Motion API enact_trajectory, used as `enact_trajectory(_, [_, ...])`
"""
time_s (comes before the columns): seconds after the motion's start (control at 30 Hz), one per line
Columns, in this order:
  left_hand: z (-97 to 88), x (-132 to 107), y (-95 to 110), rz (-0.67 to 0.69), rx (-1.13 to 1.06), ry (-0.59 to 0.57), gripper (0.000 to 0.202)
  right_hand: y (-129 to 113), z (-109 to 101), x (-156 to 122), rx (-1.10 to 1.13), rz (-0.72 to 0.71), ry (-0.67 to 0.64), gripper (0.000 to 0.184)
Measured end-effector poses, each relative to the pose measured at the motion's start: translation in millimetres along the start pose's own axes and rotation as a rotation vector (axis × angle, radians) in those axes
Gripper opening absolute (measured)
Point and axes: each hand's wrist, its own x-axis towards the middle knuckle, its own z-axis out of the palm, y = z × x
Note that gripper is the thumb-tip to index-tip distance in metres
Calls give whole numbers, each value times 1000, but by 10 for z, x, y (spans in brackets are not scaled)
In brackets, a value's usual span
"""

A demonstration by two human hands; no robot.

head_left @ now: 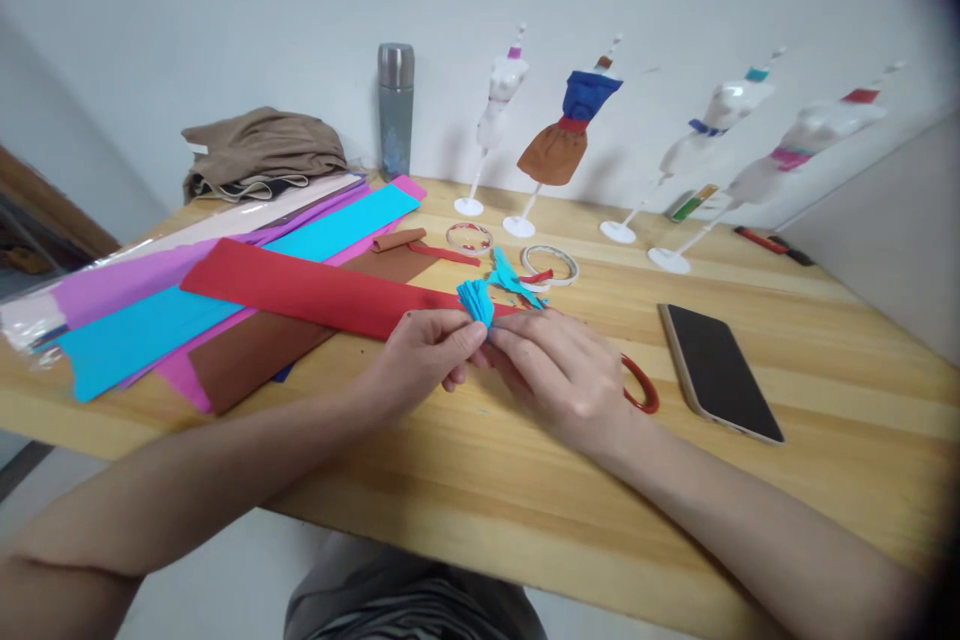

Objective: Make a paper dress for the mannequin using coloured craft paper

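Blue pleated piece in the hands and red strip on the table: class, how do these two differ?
Colour: the blue piece is bright blue; the red strip is red.
Shape: the blue piece is small and gathered into folds; the red strip is long and flat.
Place: the left hand and right hand pinch the blue piece; the red strip lies across other strips.
Shared: each shows one plain colour.
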Motion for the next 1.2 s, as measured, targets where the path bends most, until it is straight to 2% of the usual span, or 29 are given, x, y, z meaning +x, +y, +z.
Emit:
enact_trajectory(0.17, [44, -2, 41, -71, -135, 76, 28, -66, 26, -9, 48, 14, -25, 15])
enact_trajectory(0.37, [97, 31, 57, -230, -123, 204, 37, -81, 10, 11, 0, -10, -79, 20])
enact_trajectory(0.5, [113, 40, 42, -256, -133, 226, 38, -66, 15, -10, 19, 11, -100, 16])
enact_trajectory(0.6, [97, 48, 24, -228, -157, 218, 39, -64, -22, 24, 87, -18, -77, 5])
enact_trajectory(0.67, [66, 58, 3, -193, -167, 199, 34, -48, -66, 67, 206, 29, -48, 8])
enact_trajectory(0.73, [23, 66, -21, -145, -121, 146, 27, -5, -103, 103, 331, 196, -37, 21])
enact_trajectory(0.83, [-41, 61, -48, 11, 174, 67, 28, 90, -108, 106, 538, 480, -145, 47])
enact_trajectory(0.9, [-72, 47, -54, 138, 514, 42, 28, 137, -79, 77, 687, 564, -248, 62])
enact_trajectory(0.97, [-90, 34, -57, 221, 868, 4, 23, 146, -43, 46, 765, 591, -313, 69])
enact_trajectory(1.07, [-102, 21, -65, 266, 1195, -114, 20, 99, -9, 30, 794, 602, -329, 68])
enact_trajectory(1.13, [-104, 11, -61, 286, 1258, -193, 20, 59, 0, 38, 809, 621, -314, 62])
enact_trajectory(1.2, [-101, -2, -44, 290, 1255, -215, 19, 35, 5, 48, 811, 660, -292, 51])
